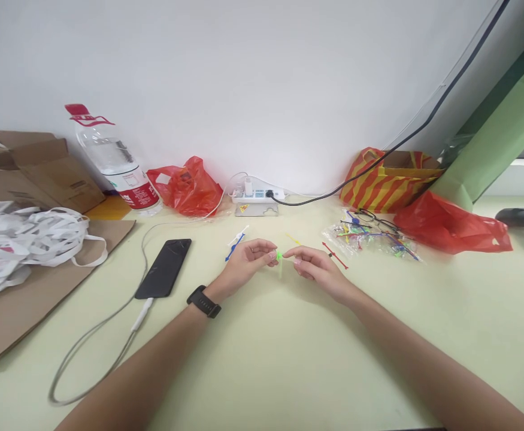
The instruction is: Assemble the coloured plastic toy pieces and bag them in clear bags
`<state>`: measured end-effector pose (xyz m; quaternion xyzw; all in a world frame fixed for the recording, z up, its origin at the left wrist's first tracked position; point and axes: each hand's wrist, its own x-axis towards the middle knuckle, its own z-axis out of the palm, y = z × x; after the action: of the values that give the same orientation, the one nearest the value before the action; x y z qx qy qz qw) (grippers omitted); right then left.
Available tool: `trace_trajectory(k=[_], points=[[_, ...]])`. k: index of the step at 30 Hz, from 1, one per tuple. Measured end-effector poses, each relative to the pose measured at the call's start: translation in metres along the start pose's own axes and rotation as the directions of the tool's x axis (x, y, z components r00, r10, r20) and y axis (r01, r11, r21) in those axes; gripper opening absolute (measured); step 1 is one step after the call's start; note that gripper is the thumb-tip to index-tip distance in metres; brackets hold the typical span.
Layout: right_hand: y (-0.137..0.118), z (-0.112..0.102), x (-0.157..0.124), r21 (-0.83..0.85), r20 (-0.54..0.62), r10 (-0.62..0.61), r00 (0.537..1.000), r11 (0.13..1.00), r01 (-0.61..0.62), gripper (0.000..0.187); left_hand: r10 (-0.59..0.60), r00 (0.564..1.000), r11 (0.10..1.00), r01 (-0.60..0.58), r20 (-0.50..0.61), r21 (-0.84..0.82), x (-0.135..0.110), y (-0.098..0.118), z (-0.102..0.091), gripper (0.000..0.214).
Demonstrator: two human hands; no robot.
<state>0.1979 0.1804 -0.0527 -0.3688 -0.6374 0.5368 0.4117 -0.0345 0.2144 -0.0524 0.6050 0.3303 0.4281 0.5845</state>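
Note:
Thumb and fingers of my left hand (253, 261) are pinched on a small bright green plastic piece (279, 256); a pale green stem seems to hang below it. From the other side, the index finger of my right hand (318, 268) reaches out, its tip at or very near the green piece. The other right fingers are loosely curled, with nothing visible in them. Beside my left hand lie a blue plastic piece (235, 247) and a white one (239, 236). A red arrow-like piece (335, 255) lies past my right hand, and a thin yellow piece (293, 239) lies behind.
Clear bags of coloured plastic pieces (356, 230) and glasses (376, 220) lie at right, near a red bag (453, 224). A phone (163, 268) on a cable lies left. Behind stand a water bottle (120, 161) and power strip (258, 194). White straps (28, 242) lie on cardboard.

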Motion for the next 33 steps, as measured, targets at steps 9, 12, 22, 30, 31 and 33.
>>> trace_trajectory(k=[9, 12, 22, 30, 31, 33], points=[[-0.0007, -0.0005, -0.0005, -0.010, 0.026, -0.004, 1.000, 1.000, 0.004, 0.031, 0.000, 1.000, 1.000, 0.000, 0.015, 0.015, -0.0001, -0.0033, -0.0005, 0.033], [0.0000, -0.0002, -0.0004, 0.000, 0.031, -0.008, 0.999, 1.000, 0.008, 0.031, 0.004, 1.000, 1.000, -0.004, 0.023, 0.021, -0.0002, -0.0040, -0.0006, 0.031], [0.0010, 0.0029, -0.0016, 0.065, -0.169, -0.052, 0.984, 0.996, 0.064, 0.052, 0.004, 1.000, 1.000, -0.004, 0.004, -0.004, 0.0004, -0.0024, 0.0013, 0.031], [0.0057, -0.0028, -0.0015, 0.035, 0.149, 0.001, 0.989, 0.999, -0.007, 0.077, -0.022, 0.999, 1.000, 0.022, -0.028, -0.008, -0.0006, 0.0009, 0.0029, 0.034], [0.0056, -0.0038, -0.0012, 0.056, 0.125, -0.018, 0.992, 0.998, 0.011, 0.077, -0.022, 0.999, 1.000, 0.022, -0.028, -0.007, -0.0006, 0.0010, 0.0030, 0.034], [0.0050, -0.0051, -0.0005, 0.066, 0.056, -0.024, 0.998, 0.998, 0.021, 0.070, -0.022, 0.999, 1.000, 0.022, -0.029, -0.003, -0.0005, 0.0009, 0.0031, 0.034]])
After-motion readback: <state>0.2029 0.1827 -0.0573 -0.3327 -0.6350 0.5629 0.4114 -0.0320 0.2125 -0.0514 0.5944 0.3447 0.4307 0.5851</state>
